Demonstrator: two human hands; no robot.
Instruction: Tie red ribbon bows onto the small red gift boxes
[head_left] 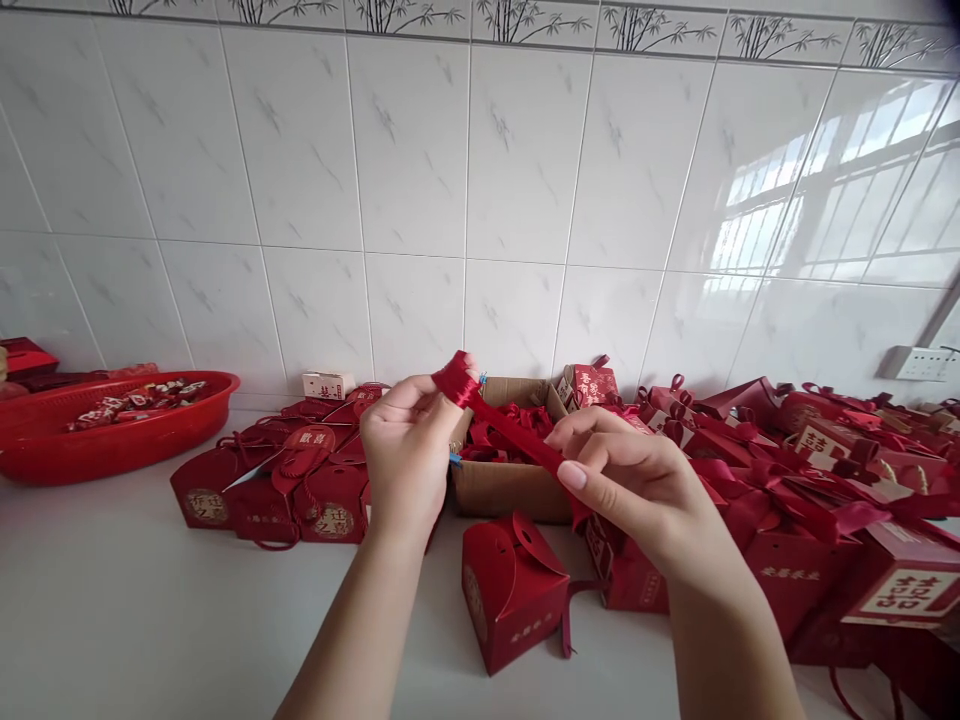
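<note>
A shiny red ribbon (517, 432) stretches between my two hands above the table. My left hand (412, 440) is closed on one end, where the ribbon loops round the thumb and fingertips. Thumb and fingers of my right hand (630, 480) pinch the ribbon lower down, and a loose tail hangs beneath. Below the hands stands a small red gift box (514, 590) with its curved flaps folded over at the top. A dark red strip of ribbon (568, 620) lies at its right side.
Behind the hands, a cardboard box (510, 490) holds red ribbons. Several red gift boxes with cords (285, 480) stand at left, beside a red plastic basin (112, 450) of wrapped sweets. Many ribboned boxes (795, 560) crowd the right. A white tiled wall (420, 200) rises behind.
</note>
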